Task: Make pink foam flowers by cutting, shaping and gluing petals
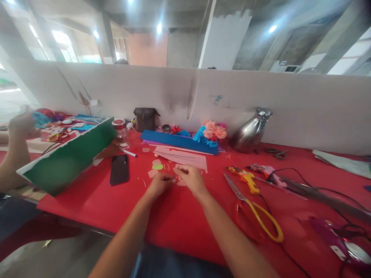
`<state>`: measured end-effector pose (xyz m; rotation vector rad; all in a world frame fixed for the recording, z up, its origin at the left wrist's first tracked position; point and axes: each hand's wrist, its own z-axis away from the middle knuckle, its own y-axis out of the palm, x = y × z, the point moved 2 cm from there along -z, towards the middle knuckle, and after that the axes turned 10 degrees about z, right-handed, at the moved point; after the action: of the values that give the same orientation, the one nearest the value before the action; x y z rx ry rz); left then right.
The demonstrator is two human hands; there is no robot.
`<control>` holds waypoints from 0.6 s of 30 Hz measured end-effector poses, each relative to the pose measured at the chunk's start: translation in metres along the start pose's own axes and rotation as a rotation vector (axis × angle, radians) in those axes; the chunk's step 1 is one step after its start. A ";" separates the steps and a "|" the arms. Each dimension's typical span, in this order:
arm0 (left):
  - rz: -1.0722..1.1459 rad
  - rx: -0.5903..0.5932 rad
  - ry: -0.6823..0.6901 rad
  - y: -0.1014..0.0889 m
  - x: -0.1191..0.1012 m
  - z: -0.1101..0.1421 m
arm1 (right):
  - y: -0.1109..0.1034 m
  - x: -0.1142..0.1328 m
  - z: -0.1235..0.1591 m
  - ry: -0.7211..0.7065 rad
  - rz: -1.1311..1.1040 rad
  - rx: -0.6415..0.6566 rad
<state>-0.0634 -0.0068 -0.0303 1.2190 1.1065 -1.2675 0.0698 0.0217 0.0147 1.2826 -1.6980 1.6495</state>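
Over the red table, my left hand (160,183) is closed, its thumb and fingers pinched together. Close by on the right is my right hand (190,178), also closed, with fingertips pointing toward the left one. Whatever the fingertips hold is too small to make out. Pink paper scraps (182,182) lie under and around the fingers. A round light-green paper piece (157,166) lies just beyond my left hand. Farther back are cut pink paper sheets (185,157) and a folded blue paper stack (179,142).
Yellow-handled scissors (246,200), a yellow glue gun (249,181) and cords lie at right. A steel jug (252,131) and paper flowers (214,131) stand behind. A phone (119,170), glass jar (121,135) and green divider (72,162) are left; another person's hand (23,125) is beyond.
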 end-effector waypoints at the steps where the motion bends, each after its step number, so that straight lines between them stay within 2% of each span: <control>1: -0.005 0.006 0.014 0.000 0.000 -0.001 | 0.001 0.001 -0.001 -0.027 0.030 -0.015; 4: -0.091 -0.010 0.076 -0.002 0.003 -0.003 | 0.003 -0.002 -0.002 -0.071 0.032 -0.003; 7: -0.264 -0.059 0.145 -0.004 0.006 -0.004 | 0.009 -0.012 -0.002 0.034 -0.076 0.067; 10: -0.336 -0.086 0.166 -0.004 0.007 -0.004 | 0.012 -0.019 -0.001 0.086 -0.157 0.031; 14: -0.158 -0.070 0.117 0.000 0.002 -0.001 | 0.009 -0.020 0.000 0.109 -0.255 -0.031; 18: 0.061 -0.029 0.052 0.005 -0.006 0.002 | 0.009 -0.017 0.004 0.211 -0.391 0.026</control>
<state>-0.0591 -0.0088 -0.0244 1.2610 1.1131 -1.1758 0.0717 0.0213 -0.0043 1.3016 -1.2158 1.5137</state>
